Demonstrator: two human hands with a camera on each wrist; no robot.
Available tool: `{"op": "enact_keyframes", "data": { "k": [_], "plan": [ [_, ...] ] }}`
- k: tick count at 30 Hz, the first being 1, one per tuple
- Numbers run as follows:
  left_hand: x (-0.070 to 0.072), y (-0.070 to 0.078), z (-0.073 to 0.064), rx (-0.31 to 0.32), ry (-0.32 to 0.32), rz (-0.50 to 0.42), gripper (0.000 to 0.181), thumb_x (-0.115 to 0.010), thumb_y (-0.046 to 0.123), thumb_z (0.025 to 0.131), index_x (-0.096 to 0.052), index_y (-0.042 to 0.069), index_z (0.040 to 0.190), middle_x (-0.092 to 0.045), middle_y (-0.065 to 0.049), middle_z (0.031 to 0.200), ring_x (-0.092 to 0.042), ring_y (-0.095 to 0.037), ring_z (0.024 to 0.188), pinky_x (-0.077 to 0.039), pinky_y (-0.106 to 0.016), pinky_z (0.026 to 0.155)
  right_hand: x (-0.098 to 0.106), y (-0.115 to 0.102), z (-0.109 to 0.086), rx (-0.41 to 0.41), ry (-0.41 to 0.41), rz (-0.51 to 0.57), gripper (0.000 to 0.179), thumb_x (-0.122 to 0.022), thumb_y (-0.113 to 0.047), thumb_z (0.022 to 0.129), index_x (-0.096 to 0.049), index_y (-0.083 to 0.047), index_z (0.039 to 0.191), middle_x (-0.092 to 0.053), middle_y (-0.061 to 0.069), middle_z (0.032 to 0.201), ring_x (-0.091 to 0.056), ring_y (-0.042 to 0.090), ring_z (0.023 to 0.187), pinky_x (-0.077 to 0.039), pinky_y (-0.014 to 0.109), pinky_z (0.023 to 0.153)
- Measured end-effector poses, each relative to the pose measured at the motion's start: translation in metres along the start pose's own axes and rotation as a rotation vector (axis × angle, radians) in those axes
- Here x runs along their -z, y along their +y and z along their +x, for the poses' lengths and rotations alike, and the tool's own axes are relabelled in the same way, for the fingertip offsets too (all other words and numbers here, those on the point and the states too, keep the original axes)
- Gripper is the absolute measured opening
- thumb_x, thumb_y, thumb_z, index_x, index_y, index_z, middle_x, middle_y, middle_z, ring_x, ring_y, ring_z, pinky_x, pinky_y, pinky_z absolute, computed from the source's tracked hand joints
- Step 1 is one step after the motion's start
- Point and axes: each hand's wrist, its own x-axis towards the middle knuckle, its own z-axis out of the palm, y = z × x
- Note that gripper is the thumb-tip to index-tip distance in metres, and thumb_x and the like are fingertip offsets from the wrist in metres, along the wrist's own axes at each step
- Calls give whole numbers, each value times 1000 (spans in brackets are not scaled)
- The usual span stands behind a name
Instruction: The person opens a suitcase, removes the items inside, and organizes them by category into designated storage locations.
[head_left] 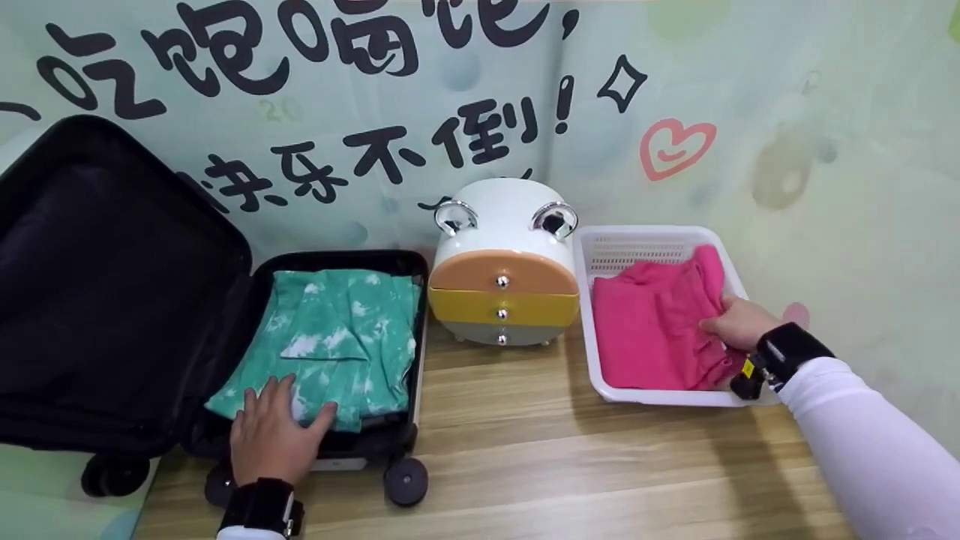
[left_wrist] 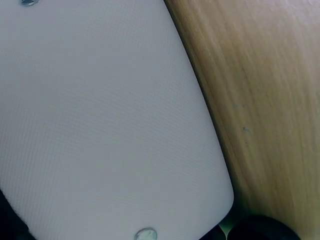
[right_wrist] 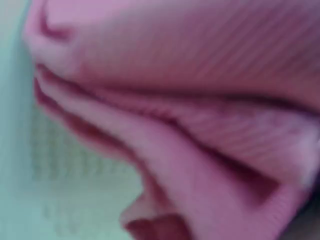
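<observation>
My right hand [head_left: 739, 322] pinches the right side of a folded pink garment [head_left: 649, 322] between thumb and fingers. The garment lies in a white plastic basket [head_left: 592, 367]; in the right wrist view its pink folds [right_wrist: 165, 135] fill most of the picture, blurred, and the hand is not seen. On the left, my left hand [head_left: 274, 435] lies with fingers spread at the near edge of a folded green-and-white tie-dye garment [head_left: 337, 322]. That garment sits inside an open black-lined suitcase [head_left: 412, 262]. Only a pale textured panel [left_wrist: 110, 115] and wood show in the left wrist view.
A white drawer box [head_left: 502, 240] with orange, yellow and grey drawers stands between suitcase and basket. The suitcase lid [head_left: 97, 285] leans open at far left, and dark wheels [head_left: 406, 481] face the near side. A wooden table [head_left: 525, 450] carries everything before a printed backdrop.
</observation>
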Motion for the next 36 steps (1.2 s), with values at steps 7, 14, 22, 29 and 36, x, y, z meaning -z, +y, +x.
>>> {"op": "enact_keyframes", "data": {
  "k": [7, 14, 22, 29, 36],
  "plan": [
    [1, -5, -2, -4, 18, -8, 93, -64, 66, 91, -40, 1, 153, -34, -32, 157, -18, -58, 146, -15, -70, 115, 2, -9, 1, 5, -36, -281, 31, -54, -15, 93, -47, 12, 107, -59, 25, 91, -59, 38, 88, -49, 40, 76],
    [0, -3, -1, -20, 13, -11, 94, -62, 68, 90, -41, 2, 153, -35, -31, 157, -19, -56, 147, -16, -70, 115, 12, -31, -16, -9, -5, -287, 28, -48, -17, 97, -51, 10, 100, -56, 16, 80, -58, 29, 75, -47, 35, 66],
    [12, -2, -1, -22, -73, -51, 95, -63, 63, 92, -33, 0, 156, -28, -33, 160, -15, -57, 147, -13, -70, 116, -15, -104, -56, 86, 5, -347, 65, -46, -30, 105, -37, 18, 147, -49, 40, 138, -58, 49, 110, -45, 62, 98],
    [46, 0, 9, 24, -212, -184, 97, -59, 57, 97, -18, -4, 160, -16, -36, 162, -16, -55, 147, -15, -70, 116, -65, -156, -90, 223, -102, -318, 58, -54, -41, 104, -57, 4, 141, -60, 23, 139, -55, 46, 129, -43, 62, 104],
    [77, -11, 28, 107, -283, -185, 101, -54, 62, 97, -14, -7, 160, -16, -40, 159, -27, -56, 142, -30, -64, 114, -123, -188, -97, 321, -235, -194, 44, -60, -38, 102, -68, -7, 133, -70, 10, 128, -63, 34, 123, -45, 58, 105]
  ]
}}
